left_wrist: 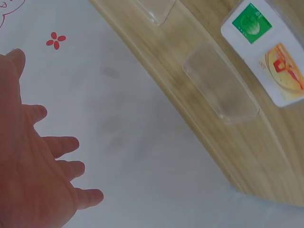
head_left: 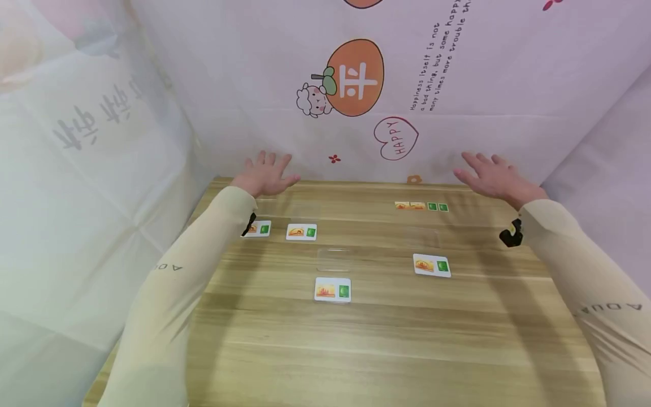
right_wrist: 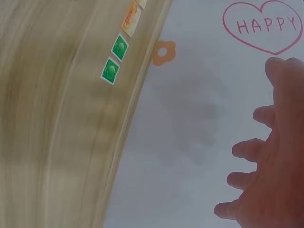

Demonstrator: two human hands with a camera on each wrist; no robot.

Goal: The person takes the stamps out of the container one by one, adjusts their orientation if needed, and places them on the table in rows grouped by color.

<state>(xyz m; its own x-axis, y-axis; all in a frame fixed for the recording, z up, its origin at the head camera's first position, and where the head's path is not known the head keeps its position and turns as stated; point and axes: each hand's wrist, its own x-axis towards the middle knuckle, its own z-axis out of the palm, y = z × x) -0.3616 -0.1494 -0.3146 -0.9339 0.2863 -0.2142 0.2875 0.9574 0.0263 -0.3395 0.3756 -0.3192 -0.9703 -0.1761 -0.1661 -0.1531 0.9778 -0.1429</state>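
Observation:
My left hand (head_left: 264, 175) is stretched out at the table's far left edge, fingers spread, holding nothing. Below its wrist lie two white cards, one partly covered by the sleeve (head_left: 251, 229) and one in full sight (head_left: 302, 232); each bears an orange and a green stamp-like picture. Clear plastic pieces (left_wrist: 221, 85) show beside a card (left_wrist: 263, 52) in the left wrist view. At the far right my right hand (head_left: 493, 176) is also spread and holds nothing. Nearest to it are small green stamps (right_wrist: 110, 71) and orange stamps (right_wrist: 130, 19), lying loose in a row.
Two more white cards lie nearer, one mid-table (head_left: 333, 290) and one to the right (head_left: 432, 265). Between them and the back sit flat clear plastic pieces (head_left: 333, 260). Printed white cloth (head_left: 244, 102) hangs behind the wooden table (head_left: 386, 350) and along its sides.

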